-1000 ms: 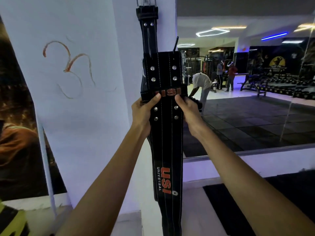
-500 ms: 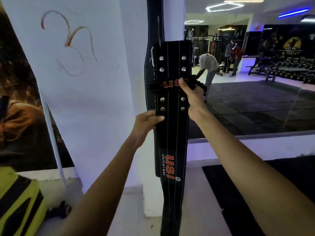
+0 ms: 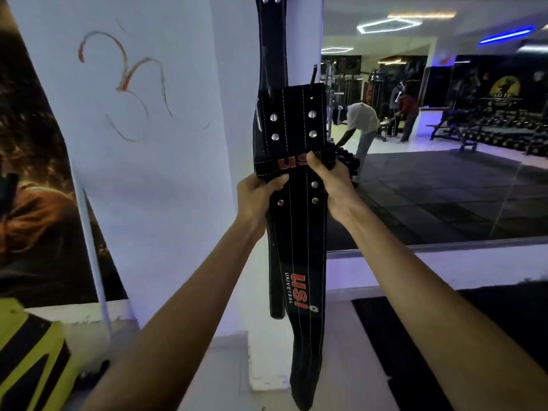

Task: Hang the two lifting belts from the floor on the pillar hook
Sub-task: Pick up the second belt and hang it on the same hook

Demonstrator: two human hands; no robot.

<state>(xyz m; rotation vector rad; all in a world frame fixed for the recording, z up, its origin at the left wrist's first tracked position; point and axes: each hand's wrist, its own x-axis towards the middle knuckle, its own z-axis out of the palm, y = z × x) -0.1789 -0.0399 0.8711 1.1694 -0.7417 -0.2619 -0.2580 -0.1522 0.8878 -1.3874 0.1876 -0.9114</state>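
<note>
A black lifting belt (image 3: 299,232) with orange "USI" lettering and metal rivets hangs upright in front of the white pillar (image 3: 184,143). My left hand (image 3: 256,200) grips its left edge just below the belt loop. My right hand (image 3: 329,179) grips the right edge, thumb on the loop. Behind it a second black belt (image 3: 274,46) hangs down the pillar from above the frame; its lower end shows at the left of the front belt. The hook is out of view.
A wall mirror (image 3: 430,173) fills the right side and reflects the gym floor, benches, dumbbell racks and people. A poster (image 3: 38,173) covers the left wall. A yellow and black object (image 3: 26,351) lies at bottom left. A black floor mat (image 3: 444,336) is on the right.
My left hand has come back up from lower on the belt to the left edge under the loop. The view has shifted down a little; the belt stays in front of the pillar.
</note>
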